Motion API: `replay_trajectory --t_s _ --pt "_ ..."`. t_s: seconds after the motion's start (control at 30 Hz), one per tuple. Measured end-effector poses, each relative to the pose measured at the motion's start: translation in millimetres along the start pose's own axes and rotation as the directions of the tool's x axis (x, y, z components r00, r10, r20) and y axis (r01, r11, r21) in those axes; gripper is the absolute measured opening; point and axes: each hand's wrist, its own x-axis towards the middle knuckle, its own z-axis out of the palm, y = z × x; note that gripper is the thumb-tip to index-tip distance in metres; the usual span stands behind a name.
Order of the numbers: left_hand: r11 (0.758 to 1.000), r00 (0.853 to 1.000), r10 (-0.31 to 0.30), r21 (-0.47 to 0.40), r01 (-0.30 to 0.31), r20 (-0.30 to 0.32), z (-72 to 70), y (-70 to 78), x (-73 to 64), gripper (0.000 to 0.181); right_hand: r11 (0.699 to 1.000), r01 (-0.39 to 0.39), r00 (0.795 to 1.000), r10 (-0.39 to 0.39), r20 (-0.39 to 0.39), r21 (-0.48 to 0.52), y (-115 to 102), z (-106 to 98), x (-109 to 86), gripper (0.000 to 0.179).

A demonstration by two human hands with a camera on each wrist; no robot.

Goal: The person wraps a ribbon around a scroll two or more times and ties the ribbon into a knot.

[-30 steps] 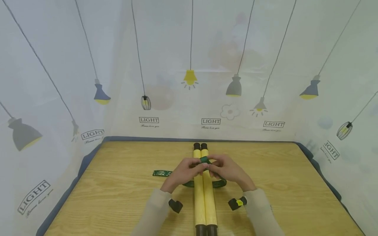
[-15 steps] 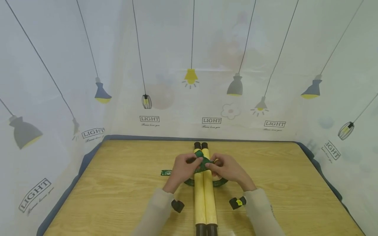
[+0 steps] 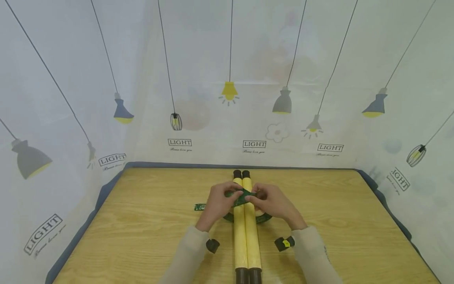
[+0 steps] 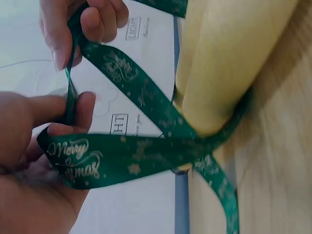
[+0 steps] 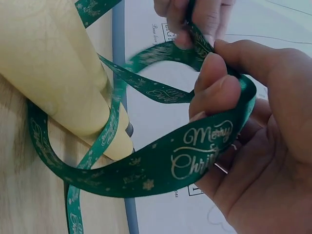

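Observation:
Two yellow tubes (image 3: 240,240) with dark end caps lie side by side, pointing away from me. A green ribbon (image 4: 117,158) printed with white Merry Christmas lettering passes under them and crosses over itself beside them in the left wrist view. Above the tubes, my left hand (image 3: 219,202) pinches the ribbon between thumb and fingers. Close by on the right, my right hand (image 3: 276,202) pinches it too, with a loop running around its fingers in the right wrist view. A stretch of ribbon spans the short gap between both hands.
One ribbon tail (image 3: 200,207) lies on the wooden table (image 3: 142,221) left of my left hand. Black wrist straps (image 3: 284,244) show at both sleeves. A white sheet printed with lamps (image 3: 227,47) encloses the table's back and sides.
My hands have parted slightly from where their fingertips met. The ribbon between them spread out, then flattened. The tail on the left has slid a little to the right.

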Motion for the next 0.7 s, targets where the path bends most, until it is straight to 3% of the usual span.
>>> replay_trajectory --t_s 0.07,0.2,0.3,0.4,0.47,0.53,0.63,0.7 --pt "0.995 0.997 0.046 0.082 -0.051 0.059 -2.5 -0.6 0.8 0.015 1.000 0.003 1.000 -0.003 -0.014 -0.013 0.4 -1.5 -0.4 0.021" --pt "0.990 0.978 0.072 0.103 -0.094 0.196 -6.4 -2.0 1.9 0.030 0.999 0.014 0.999 -0.016 -0.052 -0.044 2.7 -4.8 -0.6 0.021" --pt "0.999 0.955 0.040 0.004 -0.043 0.295 -8.0 -1.9 1.7 0.046 0.998 0.008 0.998 -0.012 -0.065 -0.057 5.2 -6.3 -0.1 0.022" --pt "0.993 0.933 -0.007 -0.110 0.050 0.359 -9.3 -0.6 0.6 0.047 0.999 0.004 0.998 -0.007 -0.062 -0.045 7.6 -6.4 0.1 0.022" --pt "0.981 0.926 -0.034 -0.163 0.102 0.377 -10.7 1.6 -0.6 0.039 0.999 0.007 0.998 -0.009 -0.060 -0.033 8.4 -6.1 0.1 0.023" --pt "0.973 0.927 -0.051 -0.192 0.130 0.370 -11.4 3.1 -1.4 0.030 1.000 0.010 0.998 -0.012 -0.063 -0.022 8.7 -5.7 0.2 0.024" --pt "0.971 0.941 -0.051 -0.205 0.125 0.335 -12.5 5.1 -2.0 0.030 1.000 -0.002 0.998 0.002 -0.066 -0.010 7.9 -5.6 0.7 0.026" --pt "0.982 0.956 -0.037 -0.166 0.089 0.293 -13.1 6.3 -2.4 0.029 1.000 -0.016 0.998 0.016 -0.066 -0.004 8.1 -5.9 0.8 0.030"
